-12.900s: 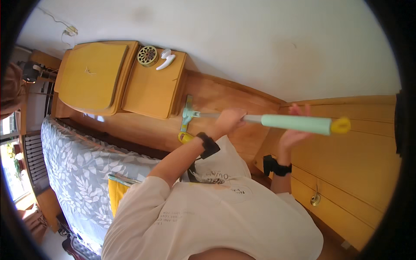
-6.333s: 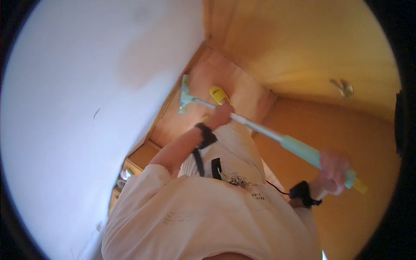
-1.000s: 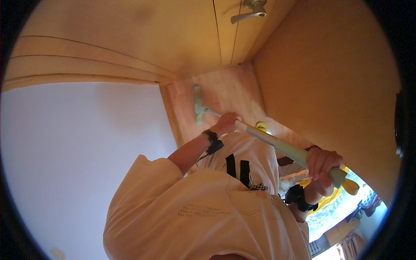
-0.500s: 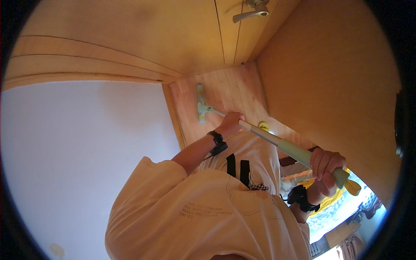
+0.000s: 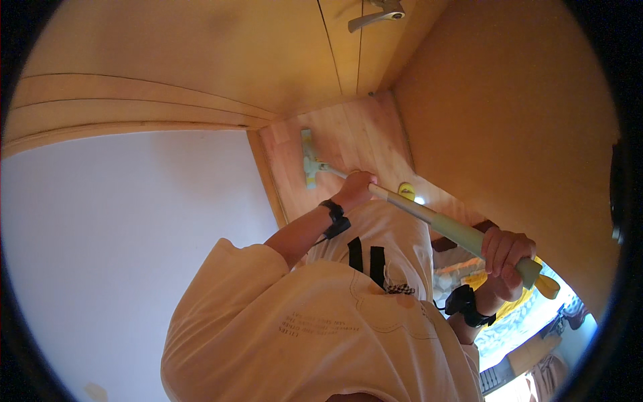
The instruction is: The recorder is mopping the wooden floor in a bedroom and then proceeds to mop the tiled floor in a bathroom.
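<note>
A flat-headed mop with a pale green and yellow head [image 5: 310, 159] rests on the wood-plank floor [image 5: 355, 124]. Its pole slants down to the right across the front of my body. My left hand [image 5: 357, 189] is closed round the lower metal part of the pole. Higher up, my right hand [image 5: 507, 254] wraps round the thick green grip [image 5: 459, 236], close to its end, where a yellow loop [image 5: 547, 287] sticks out. Black bands circle both wrists. The yellow toe of a slipper [image 5: 406, 191] shows just beyond the pole.
A wooden door [image 5: 201, 47] with a metal lever handle [image 5: 376, 17] stands ahead. Along the left runs a white wall [image 5: 134, 234] with wooden trim at its corner. A tall wooden panel [image 5: 509, 100] closes off the right. Patterned bedding [image 5: 516, 331] lies at the lower right.
The view has shifted slightly, and the yellow slipper toe shows a little more. Both hands keep their hold on the mop, and its head stays at nearly the same place on the floor.
</note>
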Demonstrator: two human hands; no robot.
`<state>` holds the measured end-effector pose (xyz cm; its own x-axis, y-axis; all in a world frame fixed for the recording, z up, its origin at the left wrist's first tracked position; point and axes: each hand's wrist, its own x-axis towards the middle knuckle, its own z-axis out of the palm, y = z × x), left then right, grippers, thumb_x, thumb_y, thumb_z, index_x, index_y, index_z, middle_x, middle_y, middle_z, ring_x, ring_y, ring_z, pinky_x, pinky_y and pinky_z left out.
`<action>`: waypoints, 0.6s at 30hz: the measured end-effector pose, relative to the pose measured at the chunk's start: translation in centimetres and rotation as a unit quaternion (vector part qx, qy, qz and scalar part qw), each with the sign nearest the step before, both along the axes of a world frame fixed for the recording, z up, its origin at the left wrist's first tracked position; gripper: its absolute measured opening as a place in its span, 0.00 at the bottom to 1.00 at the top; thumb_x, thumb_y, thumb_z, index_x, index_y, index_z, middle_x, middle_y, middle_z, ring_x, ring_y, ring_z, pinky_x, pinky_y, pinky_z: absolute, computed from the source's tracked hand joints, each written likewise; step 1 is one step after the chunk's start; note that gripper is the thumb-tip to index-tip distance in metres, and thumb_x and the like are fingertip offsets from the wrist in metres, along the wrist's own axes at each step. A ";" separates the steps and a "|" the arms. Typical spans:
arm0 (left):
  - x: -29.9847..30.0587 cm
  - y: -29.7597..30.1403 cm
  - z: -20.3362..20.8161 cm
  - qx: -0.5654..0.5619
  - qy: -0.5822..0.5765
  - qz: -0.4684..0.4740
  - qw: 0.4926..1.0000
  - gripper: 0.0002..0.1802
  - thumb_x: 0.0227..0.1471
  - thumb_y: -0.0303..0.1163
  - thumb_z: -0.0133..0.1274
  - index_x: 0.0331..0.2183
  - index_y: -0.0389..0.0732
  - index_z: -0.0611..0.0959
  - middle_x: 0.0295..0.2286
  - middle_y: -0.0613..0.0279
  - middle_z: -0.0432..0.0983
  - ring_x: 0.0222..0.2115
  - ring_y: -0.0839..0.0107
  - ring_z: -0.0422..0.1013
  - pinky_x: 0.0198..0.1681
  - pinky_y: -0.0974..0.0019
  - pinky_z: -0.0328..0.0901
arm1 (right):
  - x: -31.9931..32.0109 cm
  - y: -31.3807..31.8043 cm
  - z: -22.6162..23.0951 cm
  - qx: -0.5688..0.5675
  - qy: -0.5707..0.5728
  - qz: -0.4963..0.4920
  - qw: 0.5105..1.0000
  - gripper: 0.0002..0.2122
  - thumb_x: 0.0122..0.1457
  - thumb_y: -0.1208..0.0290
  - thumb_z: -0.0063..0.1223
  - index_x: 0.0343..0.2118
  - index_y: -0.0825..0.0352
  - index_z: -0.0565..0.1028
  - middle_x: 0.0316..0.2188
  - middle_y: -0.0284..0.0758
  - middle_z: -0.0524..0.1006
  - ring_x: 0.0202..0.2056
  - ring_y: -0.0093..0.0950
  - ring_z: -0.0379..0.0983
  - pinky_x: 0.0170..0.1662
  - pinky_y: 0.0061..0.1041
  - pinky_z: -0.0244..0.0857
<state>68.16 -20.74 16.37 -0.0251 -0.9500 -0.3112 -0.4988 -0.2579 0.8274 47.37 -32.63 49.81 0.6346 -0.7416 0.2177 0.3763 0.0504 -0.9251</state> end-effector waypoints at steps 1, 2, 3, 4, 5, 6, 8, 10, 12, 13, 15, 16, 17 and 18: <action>0.0 0.0 -0.1 -0.020 -0.002 0.002 1.000 0.14 0.27 0.34 0.63 0.20 0.42 0.76 0.22 0.56 0.72 0.28 0.55 0.70 0.29 0.58 0.63 | 0.0 0.0 -0.1 0.004 -0.005 -0.006 1.000 0.11 0.44 0.74 0.52 0.16 0.60 0.60 0.10 0.28 0.63 0.11 0.21 0.58 0.20 0.22 0.54; -0.1 0.0 -0.1 -0.039 -0.003 0.002 0.999 0.14 0.27 0.34 0.63 0.21 0.42 0.76 0.22 0.56 0.72 0.28 0.55 0.70 0.29 0.58 0.63 | -0.1 0.1 -0.1 0.009 -0.011 -0.012 1.000 0.11 0.45 0.74 0.52 0.16 0.60 0.60 0.10 0.28 0.63 0.11 0.21 0.58 0.20 0.21 0.54; -0.1 -0.1 -0.1 -0.039 -0.003 0.001 0.999 0.14 0.27 0.34 0.63 0.21 0.42 0.76 0.22 0.56 0.72 0.28 0.55 0.70 0.29 0.58 0.63 | -0.2 0.1 -0.2 0.009 -0.011 -0.013 1.000 0.11 0.45 0.74 0.52 0.16 0.60 0.60 0.10 0.28 0.63 0.11 0.21 0.58 0.20 0.21 0.54; -0.1 -0.1 -0.1 -0.025 0.002 0.003 1.000 0.15 0.27 0.34 0.64 0.21 0.42 0.76 0.22 0.56 0.72 0.28 0.55 0.70 0.29 0.58 0.63 | -0.3 0.0 -0.2 0.009 -0.011 -0.015 1.000 0.11 0.45 0.73 0.52 0.16 0.60 0.60 0.10 0.28 0.63 0.11 0.21 0.58 0.20 0.21 0.54; -0.1 -0.1 -0.3 -0.011 0.007 0.006 1.000 0.15 0.27 0.35 0.64 0.21 0.42 0.76 0.22 0.56 0.72 0.28 0.55 0.69 0.29 0.58 0.63 | -0.3 0.0 -0.3 0.007 -0.010 -0.015 1.000 0.11 0.45 0.73 0.52 0.16 0.60 0.60 0.10 0.28 0.63 0.11 0.21 0.58 0.20 0.21 0.54; -0.1 -0.1 -0.4 -0.013 0.006 0.006 1.000 0.15 0.27 0.35 0.64 0.21 0.42 0.76 0.22 0.56 0.72 0.28 0.55 0.69 0.29 0.58 0.63 | -0.2 0.1 -0.2 0.005 -0.011 -0.015 1.000 0.11 0.45 0.73 0.52 0.16 0.60 0.60 0.10 0.28 0.63 0.11 0.21 0.58 0.20 0.21 0.54; 0.0 -0.1 -0.6 -0.048 0.015 0.008 0.999 0.16 0.26 0.35 0.64 0.22 0.42 0.77 0.23 0.56 0.72 0.29 0.56 0.70 0.30 0.58 0.63 | 0.1 0.0 0.0 0.001 -0.010 -0.029 1.000 0.11 0.46 0.73 0.51 0.16 0.60 0.60 0.10 0.28 0.62 0.11 0.21 0.58 0.19 0.22 0.53; 0.1 0.0 -0.9 -0.058 -0.004 -0.002 0.998 0.16 0.26 0.35 0.64 0.23 0.41 0.77 0.24 0.56 0.72 0.29 0.56 0.70 0.30 0.58 0.63 | 0.2 -0.2 0.1 -0.003 -0.003 -0.035 0.999 0.11 0.46 0.73 0.52 0.15 0.60 0.60 0.09 0.28 0.62 0.10 0.21 0.58 0.19 0.22 0.53; 0.4 -0.5 -0.2 -0.073 -0.025 -0.009 0.997 0.17 0.26 0.34 0.64 0.23 0.41 0.77 0.24 0.56 0.72 0.29 0.56 0.70 0.30 0.58 0.63 | 0.5 -0.3 0.2 -0.011 0.004 -0.040 0.999 0.12 0.46 0.73 0.52 0.15 0.60 0.60 0.09 0.28 0.62 0.10 0.21 0.58 0.18 0.22 0.53; 0.5 -0.7 0.2 -0.026 -0.003 -0.013 1.000 0.17 0.26 0.34 0.64 0.24 0.40 0.77 0.25 0.55 0.72 0.30 0.56 0.69 0.31 0.59 0.63 | 0.6 -0.2 0.1 0.002 -0.001 -0.055 0.998 0.12 0.46 0.73 0.52 0.15 0.60 0.60 0.09 0.28 0.62 0.10 0.21 0.57 0.18 0.22 0.53; 0.4 -0.9 -0.1 0.003 0.009 -0.011 1.000 0.19 0.25 0.35 0.65 0.24 0.39 0.77 0.27 0.56 0.72 0.32 0.56 0.69 0.33 0.60 0.63 | 0.5 -0.3 -0.1 0.009 -0.011 -0.071 0.997 0.12 0.45 0.73 0.53 0.14 0.60 0.60 0.08 0.28 0.62 0.10 0.21 0.57 0.18 0.22 0.53; 0.2 -0.7 -0.8 -0.003 0.004 -0.010 1.000 0.19 0.25 0.35 0.65 0.24 0.39 0.77 0.27 0.56 0.72 0.32 0.56 0.69 0.33 0.60 0.63 | 0.4 -0.5 -0.1 0.016 -0.016 -0.054 0.998 0.12 0.48 0.72 0.52 0.15 0.60 0.61 0.09 0.27 0.62 0.10 0.19 0.57 0.19 0.20 0.53; 0.1 -0.8 -0.5 0.002 0.014 -0.020 1.000 0.19 0.25 0.35 0.65 0.25 0.39 0.77 0.28 0.56 0.72 0.33 0.56 0.69 0.34 0.60 0.64 | 0.3 -0.6 -0.3 0.023 -0.021 -0.038 0.999 0.12 0.50 0.70 0.52 0.16 0.59 0.62 0.10 0.26 0.63 0.11 0.18 0.57 0.21 0.18 0.53; 0.2 -0.7 -0.5 0.006 0.025 -0.027 0.999 0.20 0.24 0.35 0.65 0.25 0.40 0.77 0.28 0.56 0.72 0.33 0.57 0.68 0.35 0.60 0.64 | 0.5 -0.8 -0.3 0.016 -0.026 -0.036 0.999 0.12 0.50 0.70 0.52 0.16 0.59 0.62 0.10 0.26 0.63 0.11 0.18 0.57 0.21 0.18 0.53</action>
